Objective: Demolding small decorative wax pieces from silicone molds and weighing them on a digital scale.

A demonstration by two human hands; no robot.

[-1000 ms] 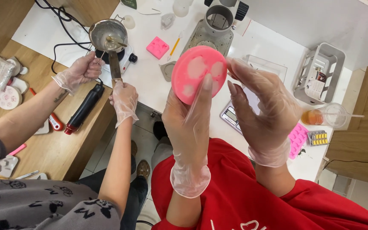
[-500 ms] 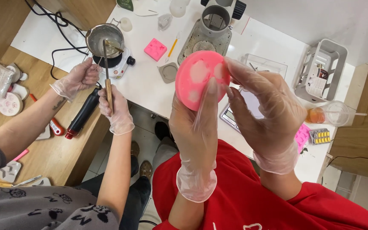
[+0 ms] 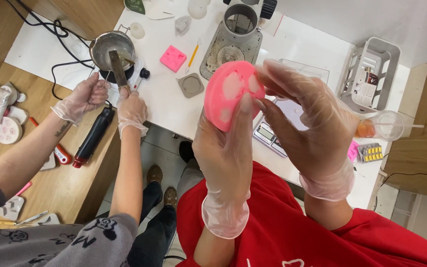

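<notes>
I hold a round pink silicone mould (image 3: pixel 229 94) with pale patches up close to the camera, above my red shirt. My left hand (image 3: pixel 228 148), in a clear glove, grips it from below with the fingers up its face. My right hand (image 3: pixel 306 121), also gloved, pinches its right edge. Both hands are shut on the mould.
At the left a co-worker's gloved hands (image 3: pixel 108 101) hold a metal pot (image 3: pixel 110 48) on a small hotplate and a flat stirrer (image 3: pixel 118 70). The white table (image 3: pixel 164 99) carries a pink square mould (image 3: pixel 173 58), a grey tray (image 3: pixel 231 42), a scale (image 3: pixel 272 137), a white rack (image 3: pixel 370 81) and a plastic cup (image 3: pixel 384 126).
The pink mould has come closer to the camera and slightly up. The co-worker's stirrer has shifted upright over the pot, and that person's right hand has slid toward the hotplate.
</notes>
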